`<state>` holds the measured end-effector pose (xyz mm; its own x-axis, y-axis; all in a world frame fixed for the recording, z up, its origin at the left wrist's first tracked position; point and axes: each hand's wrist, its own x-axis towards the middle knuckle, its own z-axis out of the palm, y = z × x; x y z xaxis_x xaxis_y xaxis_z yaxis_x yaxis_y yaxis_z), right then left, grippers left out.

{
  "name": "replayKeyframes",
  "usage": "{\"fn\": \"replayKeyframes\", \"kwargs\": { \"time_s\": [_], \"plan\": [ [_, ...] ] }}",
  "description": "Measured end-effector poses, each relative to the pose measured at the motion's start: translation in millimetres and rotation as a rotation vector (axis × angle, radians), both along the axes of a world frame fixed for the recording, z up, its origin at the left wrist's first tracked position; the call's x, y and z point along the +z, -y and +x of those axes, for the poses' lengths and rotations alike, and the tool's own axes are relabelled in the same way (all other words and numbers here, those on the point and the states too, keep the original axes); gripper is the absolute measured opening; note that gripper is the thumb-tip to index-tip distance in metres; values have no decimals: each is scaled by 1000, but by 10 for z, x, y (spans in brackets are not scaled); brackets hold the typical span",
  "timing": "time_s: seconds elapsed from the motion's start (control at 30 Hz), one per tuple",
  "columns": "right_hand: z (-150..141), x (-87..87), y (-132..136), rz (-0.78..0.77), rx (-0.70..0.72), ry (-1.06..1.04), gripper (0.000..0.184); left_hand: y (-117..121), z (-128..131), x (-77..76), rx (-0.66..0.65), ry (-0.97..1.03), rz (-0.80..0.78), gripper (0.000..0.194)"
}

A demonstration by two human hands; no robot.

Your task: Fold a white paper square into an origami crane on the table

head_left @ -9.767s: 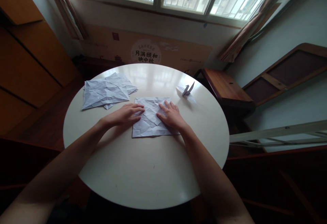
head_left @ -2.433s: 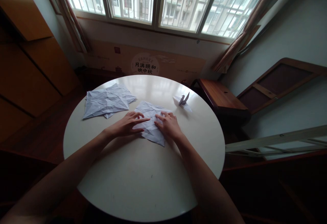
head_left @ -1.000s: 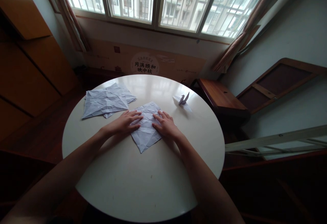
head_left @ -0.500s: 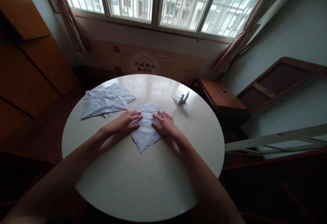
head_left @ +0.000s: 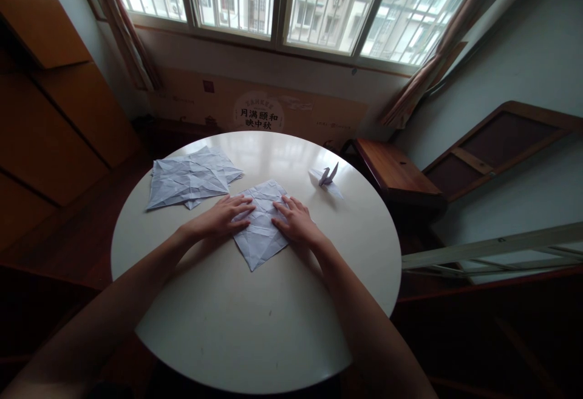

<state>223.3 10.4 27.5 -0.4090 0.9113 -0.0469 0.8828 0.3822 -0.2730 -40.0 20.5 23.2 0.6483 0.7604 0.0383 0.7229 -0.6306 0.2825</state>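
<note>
A creased sheet of white paper (head_left: 260, 247) lies on the round white table with one corner pointing toward me. My left hand (head_left: 230, 214) rests flat on its left side, fingers stretched out. On the right side lies my right hand (head_left: 294, 220), also flat with its fingers spread. The paper's left and right corners are hidden under my hands. Up and to the left, several crumpled, creased sheets of paper (head_left: 189, 177) are stacked. A folded paper crane (head_left: 327, 177) stands at the table's far right, apart from both hands.
The round white table (head_left: 218, 332) fills the middle of the view. Beyond its far edge a printed cardboard panel (head_left: 182, 104) leans below the barred windows. A wooden stool or bench (head_left: 396, 165) stands close to the right, and wooden cabinets (head_left: 50, 126) are at the left.
</note>
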Motion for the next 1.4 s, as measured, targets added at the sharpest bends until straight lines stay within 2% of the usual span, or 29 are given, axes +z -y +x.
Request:
{"fn": "replayKeyframes", "kwargs": {
  "time_s": [1.4],
  "plan": [
    [8,3,-3,-3,0,11,59,-3,-11,-8,-7,15,-17,57]
  ]
}}
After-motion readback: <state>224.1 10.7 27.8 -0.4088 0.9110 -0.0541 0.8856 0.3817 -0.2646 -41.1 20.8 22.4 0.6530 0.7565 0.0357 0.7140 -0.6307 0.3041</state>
